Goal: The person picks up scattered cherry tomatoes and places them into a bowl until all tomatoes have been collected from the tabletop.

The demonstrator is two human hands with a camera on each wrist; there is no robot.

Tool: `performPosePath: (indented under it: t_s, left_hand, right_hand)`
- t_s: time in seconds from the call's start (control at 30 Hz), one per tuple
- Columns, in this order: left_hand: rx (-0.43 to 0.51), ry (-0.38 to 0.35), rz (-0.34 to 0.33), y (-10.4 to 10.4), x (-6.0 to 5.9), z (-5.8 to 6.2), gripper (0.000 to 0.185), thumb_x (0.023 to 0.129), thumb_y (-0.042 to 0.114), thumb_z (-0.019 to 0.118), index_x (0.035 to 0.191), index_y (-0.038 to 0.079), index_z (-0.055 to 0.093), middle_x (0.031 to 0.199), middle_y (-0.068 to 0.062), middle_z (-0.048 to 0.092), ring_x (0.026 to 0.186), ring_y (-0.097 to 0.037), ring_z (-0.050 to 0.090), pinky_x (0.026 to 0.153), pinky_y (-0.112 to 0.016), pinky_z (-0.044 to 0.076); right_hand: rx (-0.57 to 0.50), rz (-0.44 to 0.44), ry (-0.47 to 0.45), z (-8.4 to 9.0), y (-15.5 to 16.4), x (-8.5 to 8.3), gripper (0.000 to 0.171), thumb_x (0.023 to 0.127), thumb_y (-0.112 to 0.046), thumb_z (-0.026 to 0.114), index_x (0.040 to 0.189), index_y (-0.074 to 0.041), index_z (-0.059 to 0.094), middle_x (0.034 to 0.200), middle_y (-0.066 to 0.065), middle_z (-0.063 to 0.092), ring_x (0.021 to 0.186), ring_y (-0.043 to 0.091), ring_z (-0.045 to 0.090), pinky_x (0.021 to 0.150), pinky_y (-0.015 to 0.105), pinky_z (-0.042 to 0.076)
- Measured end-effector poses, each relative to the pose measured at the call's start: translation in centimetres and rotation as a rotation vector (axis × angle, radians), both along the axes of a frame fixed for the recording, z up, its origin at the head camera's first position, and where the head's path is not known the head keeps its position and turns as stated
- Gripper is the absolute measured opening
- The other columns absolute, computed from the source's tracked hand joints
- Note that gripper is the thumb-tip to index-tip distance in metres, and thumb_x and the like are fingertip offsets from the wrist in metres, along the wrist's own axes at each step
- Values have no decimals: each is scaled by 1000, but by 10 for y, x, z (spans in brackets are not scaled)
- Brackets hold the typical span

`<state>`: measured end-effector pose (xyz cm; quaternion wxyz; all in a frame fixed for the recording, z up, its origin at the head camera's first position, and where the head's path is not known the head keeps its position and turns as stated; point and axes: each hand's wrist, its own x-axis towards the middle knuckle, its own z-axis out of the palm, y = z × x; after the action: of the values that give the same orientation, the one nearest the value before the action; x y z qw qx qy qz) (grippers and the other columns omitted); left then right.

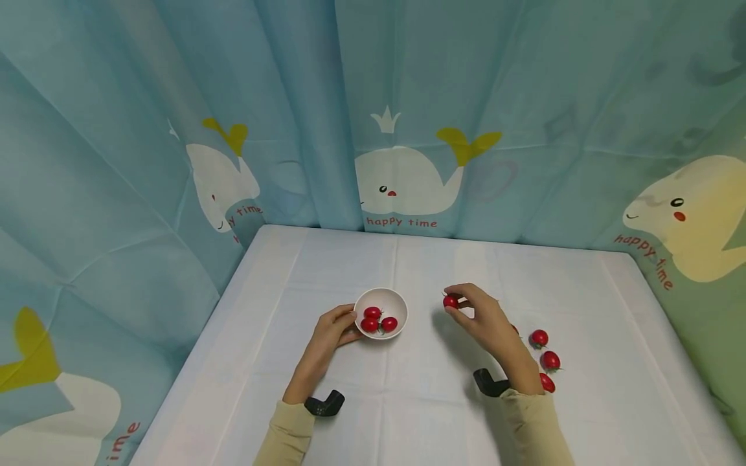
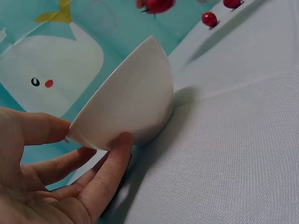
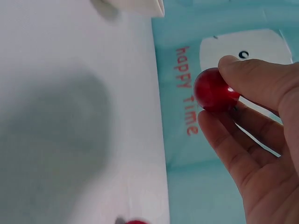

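A small white bowl [image 1: 381, 299] stands left of the table's middle with three cherry tomatoes [image 1: 389, 323] in it. My left hand [image 1: 329, 338] holds the bowl by its left side; in the left wrist view the thumb and fingers pinch the bowl's wall [image 2: 135, 93] at the rim and from below. To the bowl's right, my right hand [image 1: 482, 318] pinches one cherry tomato [image 3: 216, 90] between thumb and fingertips, raised above the table. Its shadow falls on the cloth below.
Several more cherry tomatoes [image 1: 550, 360] lie on the white table [image 1: 612, 336] beside the right forearm, some partly hidden by it. A blue curtain [image 1: 315, 129] with whale prints hangs behind the table and along its sides. Dark bands [image 1: 325, 404] sit on both wrists.
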<state>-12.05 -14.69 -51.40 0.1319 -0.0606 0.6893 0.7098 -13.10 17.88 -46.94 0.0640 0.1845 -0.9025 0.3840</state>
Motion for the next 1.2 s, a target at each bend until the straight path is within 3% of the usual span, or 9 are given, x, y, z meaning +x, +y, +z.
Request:
performPosePath:
  t_s: [0.7, 1.2]
  left_hand:
    - [8, -9, 15, 1, -3, 0, 44, 108, 15, 55, 145, -7, 54, 142, -30, 58, 109, -21, 70, 92, -31, 66]
    - [11, -11, 4, 2, 0, -2, 43, 108, 15, 54, 144, -8, 54, 141, -30, 59, 110, -20, 69, 94, -31, 65]
  right_hand:
    - [-6, 224, 7, 1, -61, -29, 36, 93, -6, 78, 127, -3, 67, 123, 7, 71, 107, 22, 69, 96, 41, 64]
    - [203, 391, 93, -6, -86, -29, 30, 94, -7, 77, 123, -3, 69, 118, 9, 70, 108, 22, 64, 94, 34, 63]
